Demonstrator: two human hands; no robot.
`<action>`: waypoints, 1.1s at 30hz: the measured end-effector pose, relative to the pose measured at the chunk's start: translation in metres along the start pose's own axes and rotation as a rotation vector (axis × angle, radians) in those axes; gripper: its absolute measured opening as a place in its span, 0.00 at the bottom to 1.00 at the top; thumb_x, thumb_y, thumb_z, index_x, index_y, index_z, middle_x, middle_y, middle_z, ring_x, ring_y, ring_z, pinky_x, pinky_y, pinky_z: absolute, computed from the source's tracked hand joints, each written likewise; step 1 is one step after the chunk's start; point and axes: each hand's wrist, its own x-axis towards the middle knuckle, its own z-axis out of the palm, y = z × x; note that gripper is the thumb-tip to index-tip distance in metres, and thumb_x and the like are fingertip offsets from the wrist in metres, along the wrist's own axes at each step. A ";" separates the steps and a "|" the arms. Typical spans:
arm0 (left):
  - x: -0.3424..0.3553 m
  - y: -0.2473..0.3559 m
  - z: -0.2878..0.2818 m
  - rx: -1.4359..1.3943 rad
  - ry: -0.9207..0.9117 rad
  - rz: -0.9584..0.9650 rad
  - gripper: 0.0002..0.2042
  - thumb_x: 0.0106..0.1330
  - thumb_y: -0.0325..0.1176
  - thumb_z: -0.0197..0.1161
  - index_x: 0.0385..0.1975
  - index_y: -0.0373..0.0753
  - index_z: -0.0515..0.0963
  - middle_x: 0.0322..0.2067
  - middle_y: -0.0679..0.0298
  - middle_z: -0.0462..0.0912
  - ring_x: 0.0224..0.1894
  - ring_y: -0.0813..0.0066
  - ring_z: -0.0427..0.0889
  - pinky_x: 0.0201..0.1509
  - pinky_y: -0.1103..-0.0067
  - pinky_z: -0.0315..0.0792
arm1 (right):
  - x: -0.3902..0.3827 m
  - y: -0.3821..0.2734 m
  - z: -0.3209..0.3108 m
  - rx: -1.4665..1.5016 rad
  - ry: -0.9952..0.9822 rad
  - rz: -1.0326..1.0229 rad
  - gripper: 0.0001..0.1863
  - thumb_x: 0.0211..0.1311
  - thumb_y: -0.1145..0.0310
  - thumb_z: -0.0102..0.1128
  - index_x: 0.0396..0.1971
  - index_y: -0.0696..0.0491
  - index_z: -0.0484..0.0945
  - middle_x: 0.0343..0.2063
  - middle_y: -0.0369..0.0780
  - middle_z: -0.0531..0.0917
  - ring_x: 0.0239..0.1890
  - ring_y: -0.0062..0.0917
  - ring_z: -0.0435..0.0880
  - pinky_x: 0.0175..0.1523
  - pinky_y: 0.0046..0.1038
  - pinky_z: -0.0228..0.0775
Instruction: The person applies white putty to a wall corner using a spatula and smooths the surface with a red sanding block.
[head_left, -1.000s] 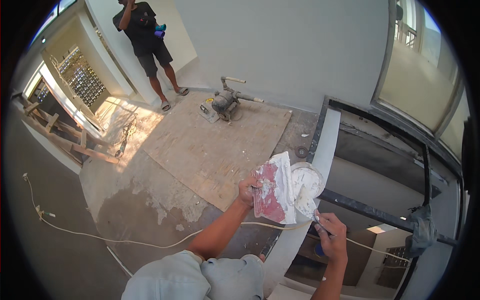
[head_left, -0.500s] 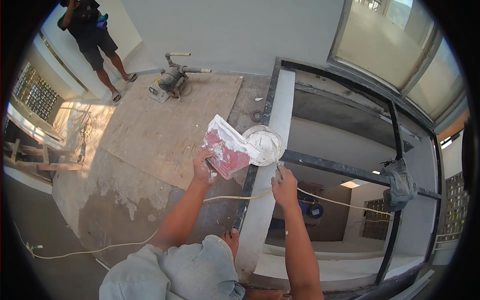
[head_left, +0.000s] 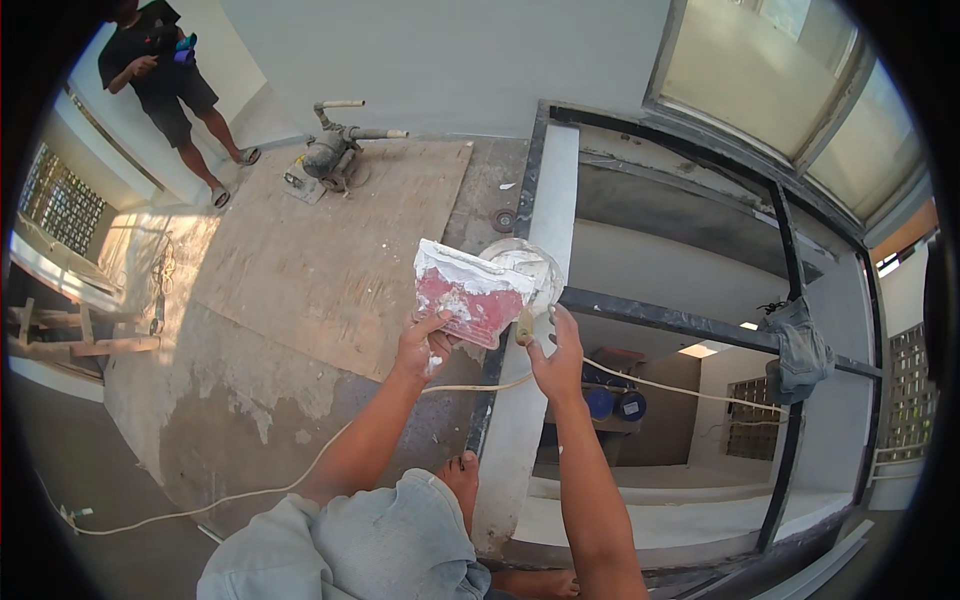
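Observation:
My left hand [head_left: 425, 348] grips a red plastic spreader [head_left: 478, 306], smeared with white putty that is thickest along its far edge. White putty also marks my fingers. Just beyond the spreader, a round putty-coated bowl [head_left: 541, 268] stands on a white ledge, partly covered by it. At the spreader's right edge, my right hand [head_left: 557, 362] has its thumb against the yellowish handle [head_left: 525, 326] of what looks like a putty knife. The fingers are partly spread around it; the blade is hidden.
Right of the ledge [head_left: 503, 440], a dark metal frame [head_left: 660, 320] surrounds a deep opening, with a grey cloth [head_left: 799, 345] over one bar. A pale cable [head_left: 240, 494] crosses floor and ledge. A dusty machine [head_left: 332, 156] sits on plywood [head_left: 330, 240]. A person [head_left: 165, 70] stands far left.
The spreader has turned flatter and shifted right over the bowl's near side. My right hand has moved slightly left and loosened around the handle, which now shows. The far person's arm has lowered.

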 end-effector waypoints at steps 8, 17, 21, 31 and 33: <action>-0.028 -0.040 0.093 0.279 -0.238 -0.224 0.20 0.69 0.25 0.65 0.58 0.33 0.70 0.52 0.57 0.82 0.51 0.66 0.85 0.50 0.72 0.84 | -0.036 -0.050 -0.046 1.231 -0.143 0.108 0.33 0.61 0.67 0.72 0.64 0.59 0.69 0.58 0.45 0.76 0.60 0.33 0.78 0.65 0.37 0.70; -0.039 -0.089 0.053 1.385 -0.559 -0.207 0.12 0.65 0.30 0.70 0.45 0.38 0.79 0.47 0.61 0.83 0.49 0.72 0.82 0.48 0.74 0.78 | -0.099 0.041 -0.138 1.096 0.396 0.346 0.25 0.66 0.74 0.62 0.62 0.57 0.69 0.53 0.44 0.80 0.53 0.35 0.83 0.53 0.45 0.83; -0.031 -0.100 -0.007 1.833 -0.885 0.367 0.16 0.56 0.28 0.69 0.45 0.38 0.79 0.55 0.60 0.78 0.64 0.61 0.72 0.65 0.66 0.69 | -0.145 0.085 -0.140 0.877 0.402 0.571 0.24 0.64 0.74 0.64 0.60 0.58 0.71 0.49 0.42 0.82 0.46 0.30 0.87 0.44 0.34 0.87; 0.036 -0.134 -0.010 1.900 -1.006 0.543 0.28 0.51 0.17 0.60 0.57 0.34 0.76 0.62 0.66 0.75 0.70 0.64 0.69 0.70 0.61 0.66 | -0.202 0.127 -0.071 0.536 0.068 0.635 0.21 0.69 0.62 0.64 0.57 0.58 0.77 0.43 0.41 0.88 0.46 0.28 0.86 0.54 0.31 0.75; 0.029 -0.134 0.002 2.005 -0.981 0.557 0.27 0.51 0.17 0.60 0.56 0.35 0.76 0.61 0.66 0.75 0.70 0.65 0.69 0.70 0.62 0.66 | -0.208 0.126 -0.062 0.257 -0.021 0.550 0.23 0.72 0.60 0.61 0.62 0.55 0.75 0.48 0.47 0.87 0.51 0.36 0.86 0.55 0.33 0.75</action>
